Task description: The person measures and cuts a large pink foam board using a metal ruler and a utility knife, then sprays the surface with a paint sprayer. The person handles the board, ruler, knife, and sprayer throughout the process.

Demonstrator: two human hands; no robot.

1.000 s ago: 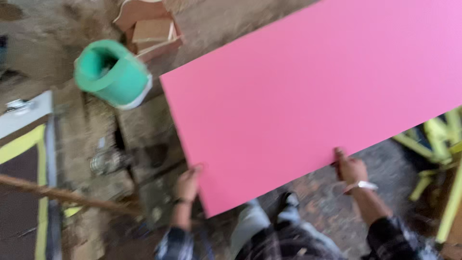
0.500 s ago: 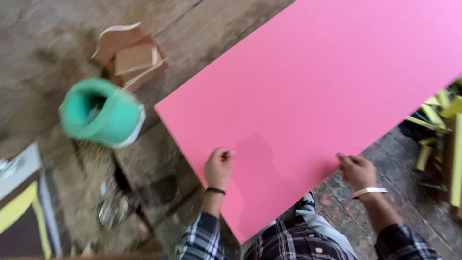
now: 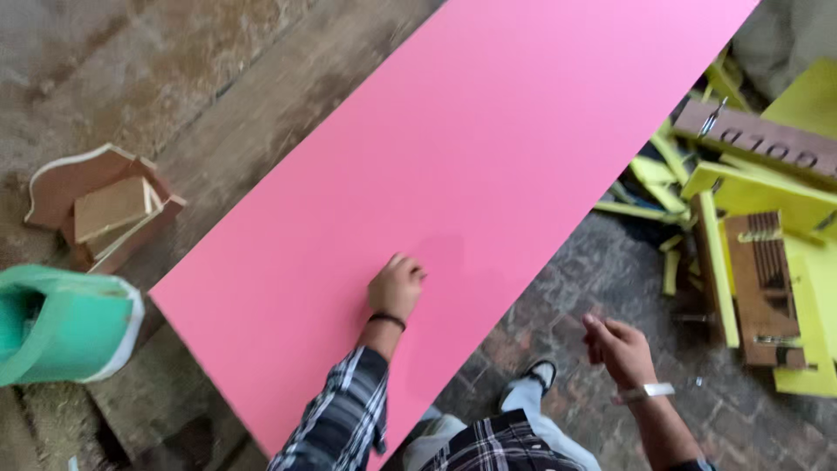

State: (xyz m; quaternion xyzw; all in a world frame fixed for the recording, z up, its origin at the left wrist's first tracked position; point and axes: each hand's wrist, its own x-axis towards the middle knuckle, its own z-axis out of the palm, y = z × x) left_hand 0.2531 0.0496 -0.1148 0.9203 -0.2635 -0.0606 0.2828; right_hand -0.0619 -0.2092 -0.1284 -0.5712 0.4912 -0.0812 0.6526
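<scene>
The left hand (image 3: 397, 288) rests flat, fingers loose, on the large flat pink board (image 3: 488, 166). The right hand (image 3: 619, 349) hovers off its edge, grip half-curled around nothing.

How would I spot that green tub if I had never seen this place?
Start at the big pink board under the person's left hand. From its lower left corner, look further left to the picture's edge. The green tub lies there tipped on its side, the only mint-green thing, below brown wooden offcuts.
</scene>
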